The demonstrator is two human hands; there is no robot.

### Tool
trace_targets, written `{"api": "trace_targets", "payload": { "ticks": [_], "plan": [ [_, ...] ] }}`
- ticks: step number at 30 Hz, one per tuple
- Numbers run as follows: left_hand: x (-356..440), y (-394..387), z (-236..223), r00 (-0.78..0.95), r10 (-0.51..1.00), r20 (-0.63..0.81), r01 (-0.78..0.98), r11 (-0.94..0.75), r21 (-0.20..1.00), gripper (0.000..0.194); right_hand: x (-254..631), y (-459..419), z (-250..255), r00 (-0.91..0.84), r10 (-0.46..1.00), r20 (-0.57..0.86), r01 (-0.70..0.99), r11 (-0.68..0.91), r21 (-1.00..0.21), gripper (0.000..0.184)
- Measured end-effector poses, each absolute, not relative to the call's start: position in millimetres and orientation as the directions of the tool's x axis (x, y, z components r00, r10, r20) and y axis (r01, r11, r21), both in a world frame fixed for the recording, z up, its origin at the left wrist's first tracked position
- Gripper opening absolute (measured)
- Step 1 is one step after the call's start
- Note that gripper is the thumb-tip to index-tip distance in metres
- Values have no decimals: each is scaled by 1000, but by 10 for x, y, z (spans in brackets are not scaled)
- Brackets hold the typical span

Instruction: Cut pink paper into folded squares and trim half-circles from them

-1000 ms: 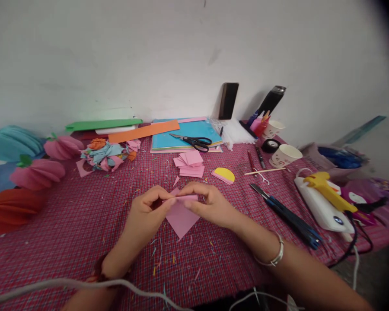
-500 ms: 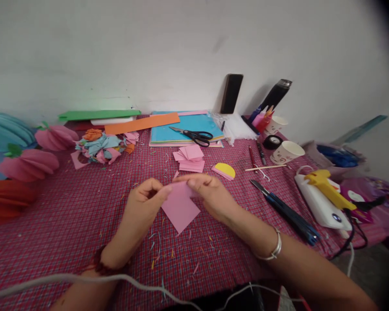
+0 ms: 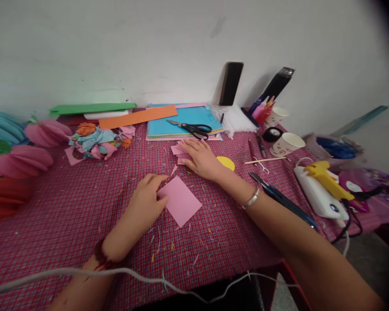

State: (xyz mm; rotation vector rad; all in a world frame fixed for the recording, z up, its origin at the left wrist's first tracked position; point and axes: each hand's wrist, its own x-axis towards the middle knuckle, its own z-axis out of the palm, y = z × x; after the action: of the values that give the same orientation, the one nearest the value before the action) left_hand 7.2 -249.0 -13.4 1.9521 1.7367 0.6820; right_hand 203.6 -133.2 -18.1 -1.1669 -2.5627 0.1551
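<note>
Spreads the right hand (image 3: 202,159), palm down, over a loose, fanned pile of small pink paper pieces (image 3: 177,152), with fingertips on top and thumb along the near side. Cannot tell whether pinching any piece (covers much of the pile with that same hand).

Holds the left hand (image 3: 145,199) lower down, beside the left corner of a flat, square sheet of pink paper (image 3: 181,202), with thumb and forefinger parted around that corner. Grips nothing there, to judge by the gap; overlaps the edge of the sheet with the thumb tip, though hard to say if pressing.

Has that sheet lying on a red checked cloth (image 3: 68,207), turned cornerwise like a diamond, just right of the left hand and nearer the body than the right one. Shows a narrow pink paper sliver (image 3: 174,170) between sheet and pile.

Has a yellow, rounded paper piece (image 3: 226,163) just beside the right wrist, partly hidden by it. Beyond the pile, shows black-handled metal scissors (image 3: 194,128) atop a blue-topped stack of paper sheets (image 3: 158,127). Wears a silver metal bangle (image 3: 251,199) on the right wrist.
</note>
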Motion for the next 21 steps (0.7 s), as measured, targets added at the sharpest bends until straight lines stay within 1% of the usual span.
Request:
{"api": "trace_targets", "payload": {
  "ticks": [1, 3, 5, 7, 9, 11, 14, 16, 18, 20, 21],
  "plan": [
    [77, -2488, -135, 101, 992, 72, 778, -124, 616, 43, 2045, -1440, -139, -604, 743, 289, 690, 669, -278, 49],
    [78, -2478, -141, 120, 991, 67, 773, -135, 620, 47, 2065, -1665, -71, -598, 742, 303, 621, 668, -410, 41],
    [71, -2464, -146, 131, 989, 63, 767, -141, 627, 49, 2077, -1862, -42, -576, 783, 234, 617, 605, -503, 38],
    [62, -2451, -147, 133, 990, 50, 760, -134, 636, 48, 2072, -1987, -47, -552, 821, 148, 645, 533, -548, 37],
    [55, -2441, -143, 145, 989, 13, 759, -120, 640, 41, 2046, -2034, -74, -540, 835, 104, 643, 489, -590, 37],
    [50, -2437, -139, 164, 986, -11, 765, -120, 632, 29, 2012, -2030, -113, -536, 838, 103, 604, 466, -646, 38],
    [49, -2436, -141, 153, 986, 60, 775, -157, 612, 12, 1978, -2009, -178, -545, 836, 63, 535, 405, -742, 40],
    [57, -2435, -144, 136, 984, 112, 770, -176, 613, 6, 1978, -2016, -212, -555, 832, 11, 498, 343, -796, 40],
    [78, -2434, -141, 118, 983, 140, 719, -182, 670, 10, 1988, -2036, -226, -553, 833, -8, 439, 283, -853, 38],
    [111, -2442, -129, 34, 988, 150, 572, -142, 808, 5, 1996, -2054, -215, -526, 851, 3, 312, 196, -930, 35],
    [131, -2451, -118, -33, 990, 140, 466, -109, 878, 10, 1998, -2059, -201, -503, 864, 5, 220, 134, -966, 33]
  ]
}}
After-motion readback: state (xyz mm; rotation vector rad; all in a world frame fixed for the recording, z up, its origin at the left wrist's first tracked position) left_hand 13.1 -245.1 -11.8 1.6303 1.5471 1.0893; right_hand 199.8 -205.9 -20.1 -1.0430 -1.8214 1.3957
